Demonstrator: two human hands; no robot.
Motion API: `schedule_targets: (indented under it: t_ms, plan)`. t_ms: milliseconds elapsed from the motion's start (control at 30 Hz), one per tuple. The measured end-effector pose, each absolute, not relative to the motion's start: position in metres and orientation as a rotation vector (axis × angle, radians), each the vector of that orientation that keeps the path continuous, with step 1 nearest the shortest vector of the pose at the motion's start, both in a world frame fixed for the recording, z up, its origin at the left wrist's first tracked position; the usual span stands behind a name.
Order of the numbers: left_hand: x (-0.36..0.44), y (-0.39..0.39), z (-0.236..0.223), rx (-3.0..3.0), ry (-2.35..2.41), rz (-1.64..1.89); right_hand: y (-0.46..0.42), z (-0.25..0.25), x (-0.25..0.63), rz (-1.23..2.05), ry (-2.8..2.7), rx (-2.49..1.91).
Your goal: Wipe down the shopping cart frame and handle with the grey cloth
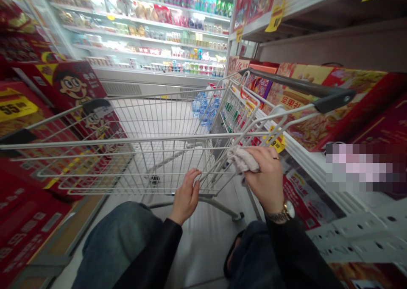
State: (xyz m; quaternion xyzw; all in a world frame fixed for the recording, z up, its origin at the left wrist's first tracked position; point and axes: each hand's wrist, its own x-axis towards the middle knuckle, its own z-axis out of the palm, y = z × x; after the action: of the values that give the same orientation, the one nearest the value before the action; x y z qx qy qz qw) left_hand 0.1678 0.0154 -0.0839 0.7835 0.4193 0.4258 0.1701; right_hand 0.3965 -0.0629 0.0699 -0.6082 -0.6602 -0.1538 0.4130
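A wire shopping cart [149,140] stands side-on across the aisle in front of my knees, with its dark handle [286,82] at the right. In my right hand [265,176] is a crumpled light-grey cloth [242,158], pressed to the wires at the handle end of the cart. A watch and a ring show on that hand. My left hand [187,197] is at the lower side of the basket, fingers loosely stretched towards the wires and holding nothing. Whether its fingertips touch the wires I cannot tell.
Red gift boxes [79,85] are stacked close on the left. Shelves with boxed goods [305,106] and yellow price tags run along the right. Blue-tinted water bottles [206,109] stand on the floor beyond the cart, before a lit refrigerated display [152,39].
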Motion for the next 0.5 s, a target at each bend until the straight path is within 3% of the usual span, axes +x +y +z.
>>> schedule_targets:
  t_ms: [200, 400, 500]
  plan:
    - [0.166, 0.015, -0.083, 2.234, 1.173, 1.2, -0.053, 0.056, 0.378, -0.206, -2.002, -1.739]
    - [0.169, 0.016, -0.084, 2.228, 1.166, 1.242, -0.064, 0.087, 0.401, -0.397, -1.715, -1.547]
    - [0.169, 0.017, -0.084, 2.241, 1.175, 1.233, -0.06, 0.075, 0.389, -0.383, -1.751, -1.63]
